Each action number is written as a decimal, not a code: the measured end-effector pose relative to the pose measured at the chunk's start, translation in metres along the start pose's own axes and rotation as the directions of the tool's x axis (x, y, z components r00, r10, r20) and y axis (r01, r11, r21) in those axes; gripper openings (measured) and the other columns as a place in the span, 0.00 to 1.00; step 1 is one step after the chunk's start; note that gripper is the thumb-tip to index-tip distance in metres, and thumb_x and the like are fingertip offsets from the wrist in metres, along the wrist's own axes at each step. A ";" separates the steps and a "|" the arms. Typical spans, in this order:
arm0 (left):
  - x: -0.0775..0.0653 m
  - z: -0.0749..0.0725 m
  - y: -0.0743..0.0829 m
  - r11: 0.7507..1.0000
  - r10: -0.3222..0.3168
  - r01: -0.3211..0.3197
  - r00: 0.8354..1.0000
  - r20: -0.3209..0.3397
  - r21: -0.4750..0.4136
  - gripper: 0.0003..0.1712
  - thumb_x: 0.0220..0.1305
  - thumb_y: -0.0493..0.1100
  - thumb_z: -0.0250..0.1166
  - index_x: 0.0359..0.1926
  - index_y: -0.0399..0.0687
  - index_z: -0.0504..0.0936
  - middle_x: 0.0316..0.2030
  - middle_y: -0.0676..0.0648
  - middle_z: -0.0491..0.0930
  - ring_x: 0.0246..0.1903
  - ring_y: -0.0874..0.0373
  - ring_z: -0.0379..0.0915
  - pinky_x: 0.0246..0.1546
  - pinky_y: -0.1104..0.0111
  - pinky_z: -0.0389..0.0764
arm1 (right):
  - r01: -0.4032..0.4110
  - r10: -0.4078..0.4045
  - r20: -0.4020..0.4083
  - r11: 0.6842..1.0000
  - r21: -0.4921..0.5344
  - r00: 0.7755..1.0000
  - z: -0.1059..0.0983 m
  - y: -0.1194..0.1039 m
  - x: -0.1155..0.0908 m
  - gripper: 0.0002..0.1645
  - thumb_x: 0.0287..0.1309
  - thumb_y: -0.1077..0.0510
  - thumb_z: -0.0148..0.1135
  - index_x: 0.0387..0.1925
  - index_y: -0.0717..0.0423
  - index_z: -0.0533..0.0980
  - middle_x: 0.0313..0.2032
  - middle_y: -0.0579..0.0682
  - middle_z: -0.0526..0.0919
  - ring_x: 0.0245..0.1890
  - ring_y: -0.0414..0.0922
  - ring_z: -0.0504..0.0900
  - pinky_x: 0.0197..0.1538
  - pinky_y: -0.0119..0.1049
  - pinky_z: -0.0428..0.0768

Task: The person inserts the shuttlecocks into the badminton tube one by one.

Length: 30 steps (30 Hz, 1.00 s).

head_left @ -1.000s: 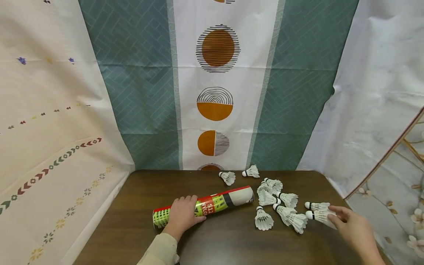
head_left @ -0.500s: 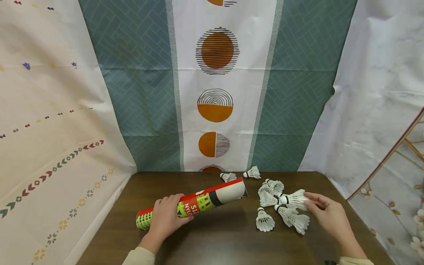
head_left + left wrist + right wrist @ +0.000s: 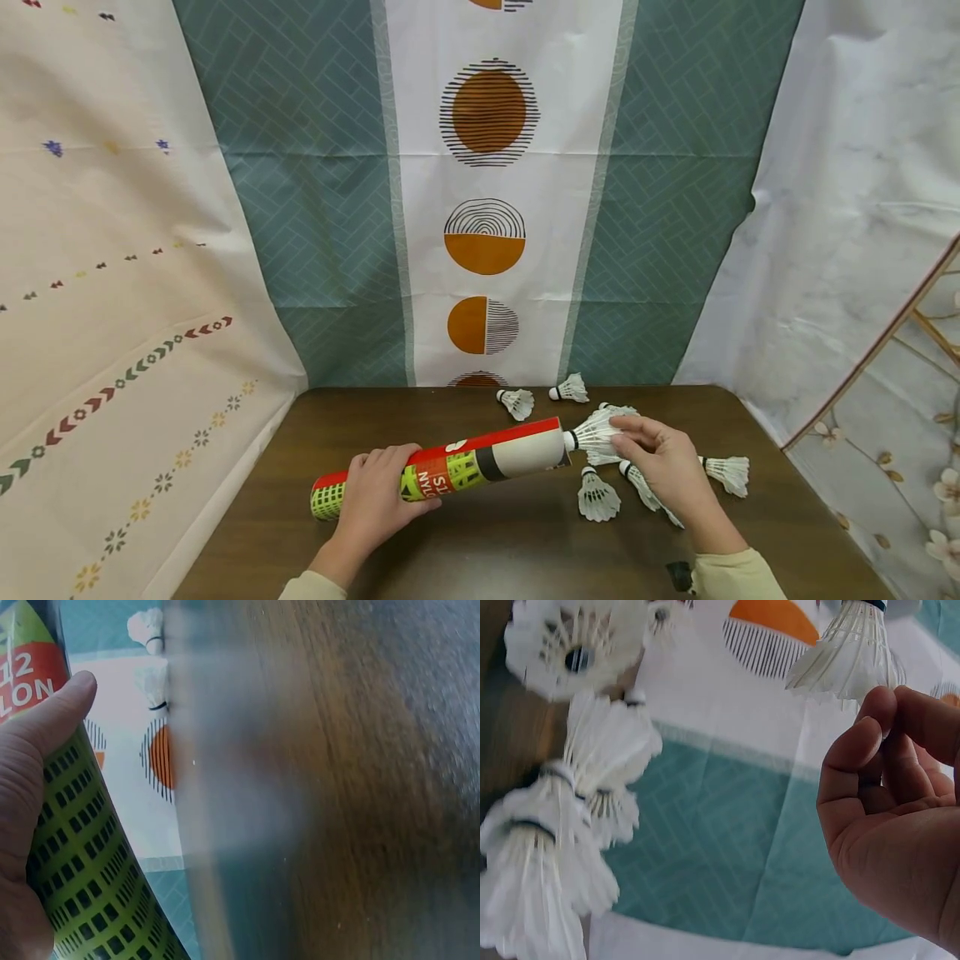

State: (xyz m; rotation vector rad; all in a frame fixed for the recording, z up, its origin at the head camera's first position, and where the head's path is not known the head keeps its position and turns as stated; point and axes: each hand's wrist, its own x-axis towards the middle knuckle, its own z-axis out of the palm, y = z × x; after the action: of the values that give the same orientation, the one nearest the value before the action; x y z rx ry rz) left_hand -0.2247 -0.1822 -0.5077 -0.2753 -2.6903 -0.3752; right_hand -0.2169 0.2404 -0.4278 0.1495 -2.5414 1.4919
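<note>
My left hand (image 3: 382, 492) grips a printed shuttlecock tube (image 3: 480, 457), green, red and white, tilted with its right end raised. In the left wrist view the thumb lies along the tube's green mesh print (image 3: 90, 862). My right hand (image 3: 663, 467) pinches a white feather shuttlecock (image 3: 596, 431) by its skirt edge. That shuttlecock's cork points left, right at the tube's right end; whether the tip is inside the rim I cannot tell. In the right wrist view, thumb and fingertips hold the skirt (image 3: 847, 671) at its edge.
Several loose shuttlecocks lie on the dark wooden table (image 3: 510, 550): one in front (image 3: 597, 497), one at the right (image 3: 729, 475), two near the back edge (image 3: 516, 403), others partly behind my right hand. A patterned cloth (image 3: 487, 167) hangs behind the table.
My right hand has picked a shuttlecock from the table's right side and carried it left to the tube's end. My left hand has lifted the tube and shifted it left.
</note>
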 end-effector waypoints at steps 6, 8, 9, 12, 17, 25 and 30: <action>0.001 0.002 0.004 1.000 0.019 -0.019 1.000 -0.006 0.013 0.50 0.37 0.69 0.88 0.61 0.60 0.80 0.52 0.54 0.88 0.51 0.53 0.81 0.53 0.53 0.73 | 0.024 -0.035 0.077 0.990 0.136 0.996 0.022 -0.004 0.001 0.22 0.70 0.60 0.70 0.62 0.61 0.81 0.47 0.59 0.93 0.39 0.31 0.87 0.43 0.29 0.86; 0.001 0.003 0.004 1.000 0.015 -0.015 1.000 -0.005 0.009 0.50 0.37 0.69 0.88 0.61 0.59 0.80 0.52 0.53 0.88 0.51 0.52 0.81 0.53 0.52 0.73 | 0.005 -0.027 0.111 0.980 0.198 0.993 0.028 -0.004 0.001 0.23 0.71 0.60 0.69 0.64 0.63 0.79 0.49 0.61 0.92 0.39 0.33 0.88 0.45 0.30 0.87; 0.001 0.003 0.004 1.000 0.012 -0.012 1.000 -0.003 0.009 0.50 0.37 0.69 0.88 0.61 0.59 0.80 0.52 0.53 0.88 0.51 0.52 0.81 0.53 0.52 0.73 | -0.009 -0.018 0.123 0.976 0.219 0.992 0.030 -0.004 0.001 0.24 0.71 0.60 0.69 0.65 0.64 0.78 0.49 0.62 0.92 0.39 0.34 0.88 0.45 0.30 0.87; 0.001 0.004 0.005 1.000 0.003 -0.003 1.000 0.007 0.003 0.50 0.37 0.69 0.88 0.61 0.59 0.80 0.52 0.53 0.88 0.51 0.52 0.81 0.53 0.52 0.73 | -0.042 0.007 0.143 0.970 0.239 0.990 0.034 -0.003 0.000 0.26 0.71 0.58 0.70 0.65 0.63 0.77 0.51 0.61 0.92 0.41 0.36 0.89 0.45 0.29 0.86; 0.001 0.006 0.005 1.000 0.001 -0.001 1.000 -0.001 0.001 0.51 0.35 0.70 0.88 0.61 0.59 0.80 0.51 0.53 0.88 0.51 0.52 0.81 0.53 0.52 0.73 | -0.040 0.008 0.141 0.973 0.228 0.990 0.040 -0.003 -0.003 0.25 0.69 0.57 0.71 0.63 0.62 0.79 0.48 0.59 0.92 0.42 0.38 0.89 0.46 0.29 0.85; 0.000 0.003 0.011 1.000 -0.014 0.014 1.000 0.017 -0.017 0.50 0.37 0.68 0.88 0.61 0.59 0.80 0.52 0.53 0.88 0.51 0.52 0.81 0.53 0.51 0.74 | -0.002 -0.036 0.193 0.981 0.193 0.980 0.051 -0.006 -0.008 0.33 0.64 0.56 0.76 0.67 0.61 0.75 0.49 0.56 0.93 0.42 0.38 0.87 0.44 0.31 0.84; -0.001 0.004 0.010 1.000 -0.027 0.027 0.999 0.023 -0.012 0.50 0.37 0.69 0.88 0.61 0.59 0.80 0.52 0.53 0.88 0.52 0.53 0.81 0.54 0.51 0.73 | 0.001 -0.053 0.248 0.979 0.205 0.967 0.051 -0.006 -0.011 0.37 0.70 0.54 0.71 0.74 0.58 0.68 0.55 0.57 0.90 0.49 0.37 0.89 0.50 0.30 0.84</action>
State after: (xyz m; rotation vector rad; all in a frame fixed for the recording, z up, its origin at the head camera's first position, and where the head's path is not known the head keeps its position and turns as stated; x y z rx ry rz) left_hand -0.2226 -0.1717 -0.5092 -0.2490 -2.7174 -0.3991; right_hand -0.2113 0.1927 -0.4492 0.4284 -2.5533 1.8258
